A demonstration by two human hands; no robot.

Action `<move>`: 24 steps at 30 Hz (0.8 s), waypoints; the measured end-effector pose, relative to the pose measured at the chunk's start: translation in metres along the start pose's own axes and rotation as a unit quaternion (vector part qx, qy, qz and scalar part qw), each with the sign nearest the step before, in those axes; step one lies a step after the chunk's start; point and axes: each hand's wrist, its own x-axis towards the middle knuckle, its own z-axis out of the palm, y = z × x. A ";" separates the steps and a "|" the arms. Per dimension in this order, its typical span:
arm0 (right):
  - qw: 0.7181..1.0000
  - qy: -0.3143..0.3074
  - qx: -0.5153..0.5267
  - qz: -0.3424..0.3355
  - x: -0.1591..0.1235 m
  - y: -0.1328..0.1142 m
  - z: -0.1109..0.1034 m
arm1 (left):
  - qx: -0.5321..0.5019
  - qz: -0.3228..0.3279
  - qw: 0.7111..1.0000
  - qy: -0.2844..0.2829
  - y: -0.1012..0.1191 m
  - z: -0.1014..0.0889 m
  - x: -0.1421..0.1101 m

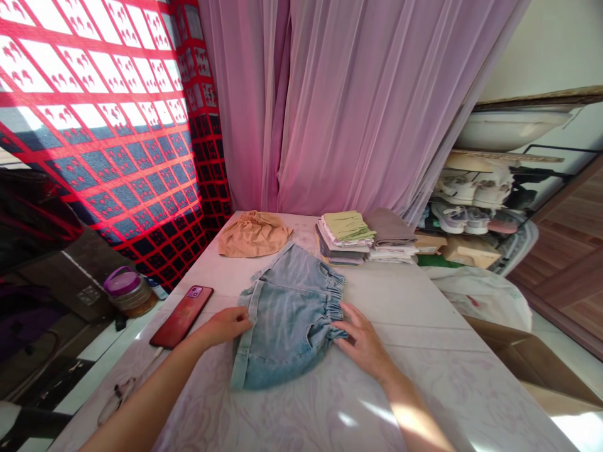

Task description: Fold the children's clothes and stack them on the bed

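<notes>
A pair of light-blue denim shorts [287, 320] lies sideways on the table, with its gathered elastic waistband to the right and cuffed leg hems to the left. My left hand [230, 325] pinches the near leg's cuff, fingertips pressed together on the fabric. At the waistband, my right hand [360, 339] has its fingers bent over the gathered edge, gripping it near the pocket. Behind the shorts rests a tan garment [254, 235] with a gathered waist, laid flat.
Folded clothes with a green piece on top [347, 227] stand at the back right, beside a grey folded cloth [390, 227]. A red phone [183, 317] with a cable and a pair of glasses [112, 402] lie on the left. Right of the table is an open cardboard box [527, 358].
</notes>
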 end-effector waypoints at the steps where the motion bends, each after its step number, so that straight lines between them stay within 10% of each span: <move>1: 1.000 -0.001 0.002 0.002 0.000 0.000 0.000 | -0.055 -0.006 0.998 -0.008 0.001 0.000 0.001; 10: 0.999 -0.028 0.016 0.020 0.002 -0.004 -0.003 | -0.276 -0.084 0.956 0.045 0.029 -0.001 0.007; 24: 0.997 -0.037 0.041 0.051 0.005 -0.012 -0.009 | -0.220 -0.109 0.969 0.012 0.035 0.008 0.047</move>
